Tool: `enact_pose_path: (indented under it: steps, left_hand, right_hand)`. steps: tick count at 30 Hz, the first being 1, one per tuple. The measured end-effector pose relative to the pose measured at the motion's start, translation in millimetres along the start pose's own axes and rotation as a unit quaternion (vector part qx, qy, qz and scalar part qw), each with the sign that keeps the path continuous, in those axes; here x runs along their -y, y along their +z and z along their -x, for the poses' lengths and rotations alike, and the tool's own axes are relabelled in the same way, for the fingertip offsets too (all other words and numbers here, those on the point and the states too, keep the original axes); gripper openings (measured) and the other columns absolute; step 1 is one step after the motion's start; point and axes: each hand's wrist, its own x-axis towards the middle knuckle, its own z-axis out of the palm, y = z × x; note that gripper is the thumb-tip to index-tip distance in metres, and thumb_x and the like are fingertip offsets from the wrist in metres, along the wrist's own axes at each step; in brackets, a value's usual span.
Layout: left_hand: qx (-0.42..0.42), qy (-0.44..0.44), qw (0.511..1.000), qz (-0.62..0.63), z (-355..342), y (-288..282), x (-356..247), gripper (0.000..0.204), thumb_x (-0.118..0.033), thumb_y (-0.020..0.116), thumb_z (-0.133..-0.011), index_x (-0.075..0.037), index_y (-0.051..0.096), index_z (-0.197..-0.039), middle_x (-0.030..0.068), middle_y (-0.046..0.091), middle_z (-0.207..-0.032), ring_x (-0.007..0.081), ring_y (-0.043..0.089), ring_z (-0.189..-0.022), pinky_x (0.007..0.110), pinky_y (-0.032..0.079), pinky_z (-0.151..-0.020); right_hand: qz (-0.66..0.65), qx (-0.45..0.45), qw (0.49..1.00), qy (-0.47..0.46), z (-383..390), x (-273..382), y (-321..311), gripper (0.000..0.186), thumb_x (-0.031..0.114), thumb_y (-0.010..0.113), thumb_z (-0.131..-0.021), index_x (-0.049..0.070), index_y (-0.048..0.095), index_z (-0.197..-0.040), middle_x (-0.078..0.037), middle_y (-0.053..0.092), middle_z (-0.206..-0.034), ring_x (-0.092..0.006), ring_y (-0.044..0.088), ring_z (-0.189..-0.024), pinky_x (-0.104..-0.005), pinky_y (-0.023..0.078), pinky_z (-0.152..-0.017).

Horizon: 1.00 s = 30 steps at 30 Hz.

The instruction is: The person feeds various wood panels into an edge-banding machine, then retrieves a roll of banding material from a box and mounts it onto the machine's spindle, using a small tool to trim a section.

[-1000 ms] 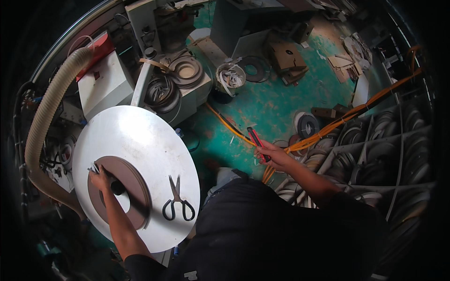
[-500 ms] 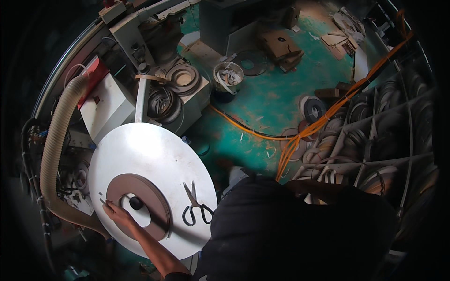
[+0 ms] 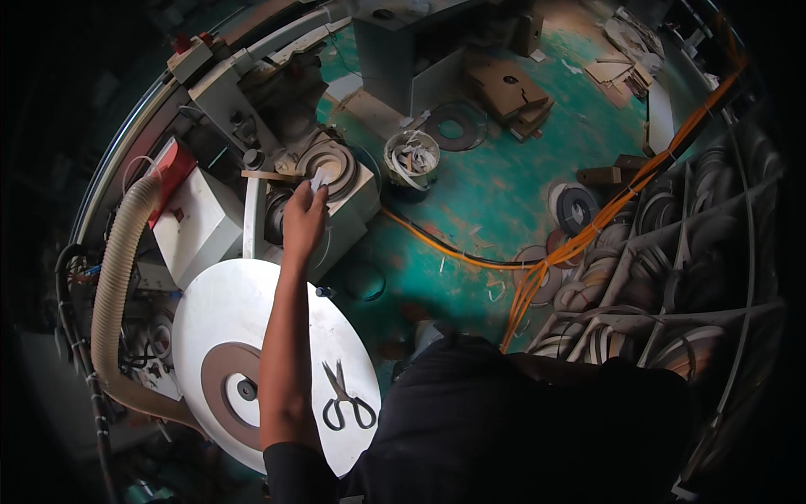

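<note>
My left hand is stretched forward over the white machine, fingers closed on a small whitish piece whose kind I cannot make out. Below my forearm lies a round white disc table carrying a brown coil of edge banding around a dark centre knob; my arm covers the coil's right part. Black-handled scissors rest on the disc, blades partly apart, right of my arm. Close to my fingers are stacked tape rolls on the machine. My right hand does not show.
A ribbed hose runs down the left side. Beyond the machine stands a bucket of scraps. Orange cables cross to a rack of coils on the right. Cardboard pieces lie on the green floor.
My left hand has left the brown coil's left edge and reached forward past the disc to the rolls on the machine. The whole view has shifted slightly. The scissors still lie on the disc.
</note>
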Motion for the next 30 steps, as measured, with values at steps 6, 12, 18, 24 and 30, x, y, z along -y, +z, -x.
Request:
enact_pose_path:
  steps: [6, 12, 18, 24, 30]
  left_hand:
    - [-0.033, 0.138, 0.99, 0.016, -97.1, 79.5, -30.9, 0.067, -0.032, 0.079, -0.102, 0.004, 0.055, -0.153, 0.0274, 0.063, -0.153, 0.0359, 0.06, -0.145, 0.044, 0.047, -0.119]
    - [-0.044, 0.018, 0.994, 0.097, 29.6, 37.7, -6.0, 0.03, -0.014, 0.069, -0.109, 0.001, 0.07, -0.134, 0.0116, 0.073, -0.13, 0.0188, 0.071, -0.118, 0.033, 0.054, -0.104]
    - [-0.234, -0.124, 0.96, 0.089, 212.0, -31.7, 4.5, 0.021, -0.014, 0.068, -0.11, 0.0, 0.075, -0.123, 0.0097, 0.076, -0.115, 0.0182, 0.072, -0.109, 0.033, 0.055, -0.101]
    - [-0.429, -0.181, 0.885, 0.004, 392.7, -96.4, 37.7, 0.021, -0.014, 0.067, -0.109, 0.001, 0.074, -0.122, 0.0098, 0.073, -0.112, 0.0179, 0.07, -0.106, 0.033, 0.055, -0.1]
    - [-0.589, -0.322, 0.739, -0.052, 584.0, -153.9, 116.6, 0.019, -0.017, 0.063, -0.109, 0.001, 0.069, -0.112, 0.0058, 0.069, -0.096, 0.0159, 0.068, -0.092, 0.032, 0.054, -0.084]
  right_hand:
    - [-0.012, -0.006, 1.0, 0.015, 44.6, 31.2, 7.5, 0.05, 0.028, 0.068, -0.107, -0.001, 0.065, -0.147, -0.014, 0.071, -0.145, -0.0271, 0.069, -0.125, -0.0425, 0.056, -0.101]
    - [0.076, -0.029, 0.997, -0.006, 42.7, 67.9, 4.6, 0.05, 0.03, 0.069, -0.104, -0.001, 0.068, -0.143, -0.015, 0.073, -0.141, -0.0283, 0.071, -0.124, -0.0423, 0.056, -0.1]
    - [0.215, -0.073, 0.974, -0.006, 20.0, 138.1, -0.9, 0.05, 0.032, 0.07, -0.102, -0.001, 0.07, -0.139, -0.016, 0.075, -0.137, -0.0295, 0.072, -0.122, -0.0421, 0.056, -0.098]
    - [0.382, -0.07, 0.919, 0.072, -18.1, 162.8, 35.5, 0.05, 0.033, 0.071, -0.099, -0.001, 0.073, -0.135, -0.017, 0.077, -0.133, -0.0308, 0.073, -0.12, -0.0419, 0.057, -0.097]
    - [0.638, -0.019, 0.758, 0.132, -5.3, 139.5, 124.2, 0.05, 0.035, 0.072, -0.097, -0.001, 0.076, -0.131, -0.018, 0.079, -0.129, -0.032, 0.075, -0.118, -0.0417, 0.057, -0.096]
